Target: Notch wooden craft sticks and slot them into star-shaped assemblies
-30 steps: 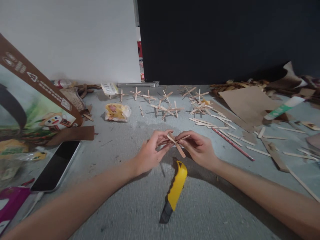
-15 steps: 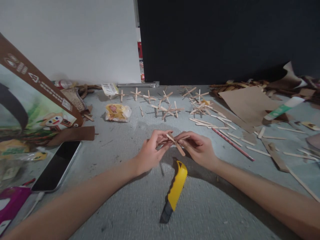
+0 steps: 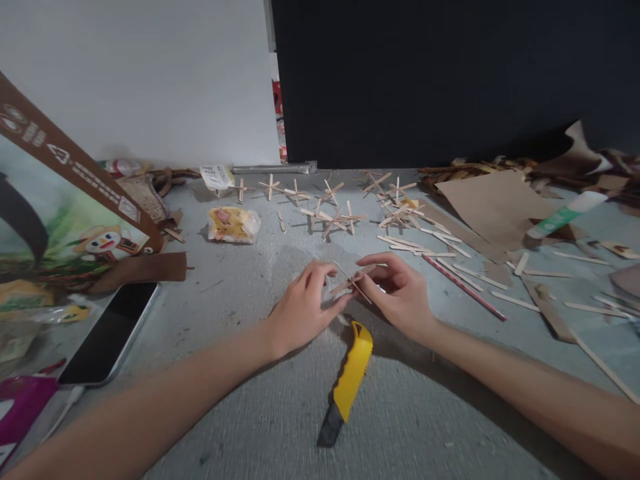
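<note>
The left hand [image 3: 300, 307] is curving beside the left ends of the crossed sticks [image 3: 342, 287], its thumb and forefinger standing apart; whether they are touching wood, I cannot tell. The sticks are spanning the gap between both hands' fingertips. The right hand [image 3: 403, 298] is pinching them near their crossing.

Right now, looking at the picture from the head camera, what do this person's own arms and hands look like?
Human, not mechanical: the left hand and right hand wear no gloves, and no ring or watch shows. The left arm and right arm show no sleeves, cables or markings.
</note>
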Motion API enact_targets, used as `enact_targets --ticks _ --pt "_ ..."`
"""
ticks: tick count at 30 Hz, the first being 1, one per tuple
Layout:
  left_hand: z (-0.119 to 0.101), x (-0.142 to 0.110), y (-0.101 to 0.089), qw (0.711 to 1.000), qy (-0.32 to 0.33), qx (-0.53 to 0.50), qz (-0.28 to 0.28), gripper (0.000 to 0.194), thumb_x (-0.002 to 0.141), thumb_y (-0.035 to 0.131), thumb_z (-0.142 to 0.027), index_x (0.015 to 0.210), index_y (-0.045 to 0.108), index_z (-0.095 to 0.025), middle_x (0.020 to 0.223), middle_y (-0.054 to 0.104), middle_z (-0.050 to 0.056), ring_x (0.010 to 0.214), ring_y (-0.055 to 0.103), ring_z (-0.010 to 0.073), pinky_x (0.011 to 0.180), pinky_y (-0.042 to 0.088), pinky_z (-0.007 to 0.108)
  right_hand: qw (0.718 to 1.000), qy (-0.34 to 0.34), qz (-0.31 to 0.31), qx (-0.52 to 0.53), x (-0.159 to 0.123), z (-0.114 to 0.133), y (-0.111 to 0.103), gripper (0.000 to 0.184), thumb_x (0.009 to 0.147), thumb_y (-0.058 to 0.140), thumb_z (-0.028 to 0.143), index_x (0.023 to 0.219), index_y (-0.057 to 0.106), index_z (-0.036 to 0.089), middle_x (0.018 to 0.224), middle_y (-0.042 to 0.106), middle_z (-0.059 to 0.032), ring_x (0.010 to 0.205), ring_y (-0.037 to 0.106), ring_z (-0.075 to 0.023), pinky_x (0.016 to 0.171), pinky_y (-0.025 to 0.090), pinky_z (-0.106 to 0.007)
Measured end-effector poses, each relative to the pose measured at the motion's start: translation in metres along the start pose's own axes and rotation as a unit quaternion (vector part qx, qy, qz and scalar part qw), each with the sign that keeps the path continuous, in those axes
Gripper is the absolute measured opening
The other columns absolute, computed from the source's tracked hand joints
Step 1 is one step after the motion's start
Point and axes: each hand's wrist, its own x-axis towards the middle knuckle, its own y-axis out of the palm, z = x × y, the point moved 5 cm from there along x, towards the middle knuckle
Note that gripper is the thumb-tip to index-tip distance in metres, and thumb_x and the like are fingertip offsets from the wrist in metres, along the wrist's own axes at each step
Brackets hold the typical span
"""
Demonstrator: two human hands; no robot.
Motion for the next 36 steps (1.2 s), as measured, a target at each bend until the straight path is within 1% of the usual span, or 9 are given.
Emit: enact_targets --ticks 5,9,11,13,16,21,24,29,36 --pt "0.008 0.004 0.0 0.996 -0.048 -0.078 0.005 0.012 0.105 0.058 -0.035 0.109 0.063 -0.025 0.104 0.075 0.004 0.095 0.074 0.0193 0.087 0.06 0.034 0.999 -0.01 0.044 -0.013 0.003 0.002 0.0 0.017 0.101 0.065 0.041 0.101 0.066 0.024 0.075 0.075 -0.0018 0.065 0.073 -0.0176 0.062 0.059 -0.03" --pt "0.016 0.007 -0.005 0.989 -0.078 -0.123 -0.034 0.018 0.105 0.057 -0.038 0.103 0.065 -0.023 0.09 0.075 0.003 0.077 0.071 0.0156 0.072 0.057 0.029 0.977 -0.145 0.068 -0.139 0.006 0.013 -0.003 0.015 0.104 0.06 0.033 0.109 0.069 0.023 0.093 0.074 -0.0078 0.081 0.071 -0.0207 0.073 0.059 -0.035" --pt "0.018 0.007 -0.006 0.987 -0.08 -0.134 -0.045 0.02 0.105 0.057 -0.039 0.103 0.066 -0.022 0.088 0.075 0.002 0.074 0.07 0.0147 0.07 0.056 0.027 0.959 -0.201 0.095 -0.178 0.004 0.016 -0.002 0.021 0.102 0.063 0.034 0.12 0.067 0.023 0.103 0.072 -0.0106 0.089 0.07 -0.0231 0.079 0.059 -0.038" --pt "0.017 0.007 -0.006 0.987 -0.07 -0.136 -0.046 0.02 0.105 0.058 -0.039 0.103 0.067 -0.021 0.089 0.076 0.003 0.076 0.071 0.0148 0.071 0.056 0.027 0.948 -0.224 0.121 -0.19 0.001 0.015 0.002 0.04 0.097 0.072 0.042 0.131 0.061 0.024 0.112 0.07 -0.0123 0.096 0.069 -0.0251 0.084 0.06 -0.041" --pt "0.015 0.005 -0.006 0.988 -0.048 -0.137 -0.044 0.019 0.105 0.058 -0.037 0.105 0.069 -0.021 0.092 0.077 0.004 0.08 0.073 0.0153 0.073 0.056 0.027 0.944 -0.227 0.119 -0.208 -0.005 0.014 0.007 0.054 0.093 0.077 0.051 0.136 0.056 0.025 0.113 0.07 -0.0116 0.095 0.07 -0.0252 0.083 0.062 -0.041" --pt "0.011 0.004 -0.007 0.991 -0.036 -0.125 -0.039 0.016 0.104 0.06 -0.032 0.105 0.071 -0.021 0.094 0.079 0.005 0.082 0.074 0.0155 0.075 0.057 0.027 0.952 -0.222 0.083 -0.193 -0.01 0.015 0.01 0.044 0.096 0.075 0.05 0.127 0.057 0.025 0.104 0.07 -0.0081 0.085 0.07 -0.0213 0.075 0.061 -0.036" --pt "0.008 0.004 -0.008 0.992 -0.024 -0.12 -0.038 0.013 0.103 0.061 -0.029 0.104 0.071 -0.021 0.094 0.079 0.005 0.083 0.075 0.0156 0.075 0.058 0.026 0.961 -0.204 0.074 -0.174 -0.009 0.014 0.009 0.032 0.099 0.073 0.042 0.122 0.059 0.025 0.098 0.07 -0.0055 0.082 0.068 -0.0188 0.073 0.059 -0.032" --pt "0.008 0.002 -0.008 0.99 -0.012 -0.134 -0.047 0.012 0.104 0.061 -0.028 0.102 0.071 -0.02 0.091 0.079 0.005 0.079 0.076 0.0153 0.071 0.058 0.025 0.966 -0.199 0.099 -0.133 -0.01 0.017 0.009 0.05 0.091 0.078 0.055 0.125 0.06 0.024 0.098 0.069 -0.0059 0.086 0.069 -0.021 0.076 0.059 -0.035" --pt "0.004 0.002 -0.01 0.987 0.029 -0.147 -0.056 0.014 0.103 0.065 -0.031 0.109 0.071 -0.02 0.102 0.079 0.008 0.092 0.077 0.0173 0.082 0.06 0.029 0.975 -0.19 0.075 -0.084 -0.013 0.013 0.011 0.041 0.092 0.081 0.044 0.123 0.061 0.025 0.098 0.069 -0.0056 0.086 0.069 -0.0206 0.077 0.059 -0.035"
